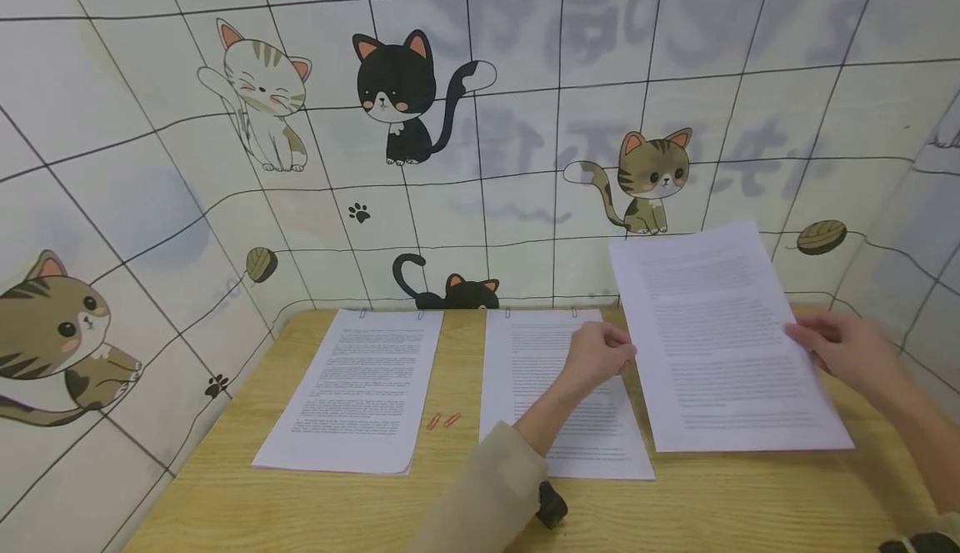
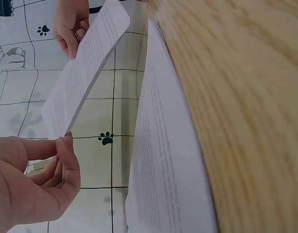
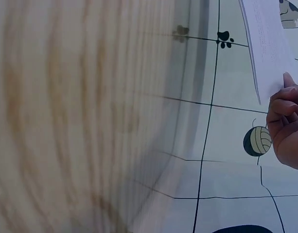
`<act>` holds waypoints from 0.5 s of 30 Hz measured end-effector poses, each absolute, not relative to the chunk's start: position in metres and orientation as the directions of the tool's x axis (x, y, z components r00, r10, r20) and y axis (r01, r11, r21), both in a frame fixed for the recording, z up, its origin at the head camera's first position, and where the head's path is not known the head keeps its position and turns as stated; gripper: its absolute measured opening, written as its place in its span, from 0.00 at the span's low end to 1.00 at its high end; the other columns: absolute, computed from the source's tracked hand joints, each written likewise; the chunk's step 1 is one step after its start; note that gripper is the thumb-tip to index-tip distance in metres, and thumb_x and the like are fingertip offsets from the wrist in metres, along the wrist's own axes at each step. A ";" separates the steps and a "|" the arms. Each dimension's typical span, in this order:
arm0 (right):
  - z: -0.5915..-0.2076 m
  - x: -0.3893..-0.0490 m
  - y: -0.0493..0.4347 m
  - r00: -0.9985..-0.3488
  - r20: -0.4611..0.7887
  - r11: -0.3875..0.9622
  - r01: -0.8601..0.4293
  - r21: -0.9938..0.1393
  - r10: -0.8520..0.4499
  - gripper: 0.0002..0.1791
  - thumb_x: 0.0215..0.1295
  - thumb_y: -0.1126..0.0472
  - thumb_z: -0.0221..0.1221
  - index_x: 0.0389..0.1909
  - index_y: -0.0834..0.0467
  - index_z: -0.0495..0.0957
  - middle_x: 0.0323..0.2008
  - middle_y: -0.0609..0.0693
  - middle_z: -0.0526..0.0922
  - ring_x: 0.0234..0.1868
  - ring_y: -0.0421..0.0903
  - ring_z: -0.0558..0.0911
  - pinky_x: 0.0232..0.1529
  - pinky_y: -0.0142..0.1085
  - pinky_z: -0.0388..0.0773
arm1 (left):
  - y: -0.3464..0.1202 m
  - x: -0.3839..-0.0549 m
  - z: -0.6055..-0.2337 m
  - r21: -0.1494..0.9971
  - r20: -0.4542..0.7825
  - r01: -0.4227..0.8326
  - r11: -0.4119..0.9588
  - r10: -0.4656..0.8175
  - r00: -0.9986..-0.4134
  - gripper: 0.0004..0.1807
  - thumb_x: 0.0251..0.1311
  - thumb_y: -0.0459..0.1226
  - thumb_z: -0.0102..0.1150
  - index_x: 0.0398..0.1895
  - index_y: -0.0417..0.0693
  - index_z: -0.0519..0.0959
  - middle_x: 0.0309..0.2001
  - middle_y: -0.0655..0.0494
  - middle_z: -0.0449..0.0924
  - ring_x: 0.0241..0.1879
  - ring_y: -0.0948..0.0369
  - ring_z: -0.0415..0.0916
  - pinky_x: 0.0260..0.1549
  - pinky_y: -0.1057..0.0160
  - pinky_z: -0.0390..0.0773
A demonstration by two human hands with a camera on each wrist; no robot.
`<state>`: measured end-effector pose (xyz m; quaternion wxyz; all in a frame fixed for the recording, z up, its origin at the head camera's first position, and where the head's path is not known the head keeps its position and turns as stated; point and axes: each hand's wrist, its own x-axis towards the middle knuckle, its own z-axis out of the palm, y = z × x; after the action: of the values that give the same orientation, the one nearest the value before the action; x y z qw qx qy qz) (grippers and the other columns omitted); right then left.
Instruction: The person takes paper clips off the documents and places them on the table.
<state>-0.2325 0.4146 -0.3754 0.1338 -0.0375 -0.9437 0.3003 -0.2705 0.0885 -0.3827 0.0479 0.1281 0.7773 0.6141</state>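
Observation:
A stack of printed sheets [image 1: 720, 344] is held up off the table at the right, tilted toward the head camera. My left hand [image 1: 600, 353] pinches its left edge between thumb and fingers, as the left wrist view also shows with the hand [image 2: 39, 179] at the stack's near edge. On the opposite side, my right hand [image 1: 843, 349] grips the right edge; in the right wrist view this hand [image 3: 287, 121] has its fingers curled at the paper [image 3: 268, 53]. Below my left forearm lies a clipped stack of printed sheets [image 1: 525, 403], partly covered by the arm.
Another clipped printed stack [image 1: 356, 394] lies at the left of the wooden table [image 1: 337, 511]. Two red paper clips [image 1: 442, 421] sit between the two lying stacks. Paper clips [image 1: 507, 314] show on their top edges. A cat-patterned cloth wall [image 1: 517, 203] stands right behind the table.

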 end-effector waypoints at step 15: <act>-0.378 -0.228 0.437 -0.975 0.141 0.836 0.067 -0.545 0.170 0.33 0.75 0.49 0.56 0.53 0.81 0.70 0.36 0.68 0.81 0.28 0.47 0.75 0.23 0.34 0.72 | 0.117 -0.268 -0.391 0.948 -0.004 0.054 0.315 0.180 -0.984 0.06 0.50 0.23 0.68 0.22 0.40 0.84 0.16 0.57 0.79 0.19 0.62 0.78 0.19 0.73 0.71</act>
<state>-0.2279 0.4374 -0.3778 0.0920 -0.0623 -0.9536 0.2799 -0.2684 0.1168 -0.3914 0.0543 0.0723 0.8091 0.5807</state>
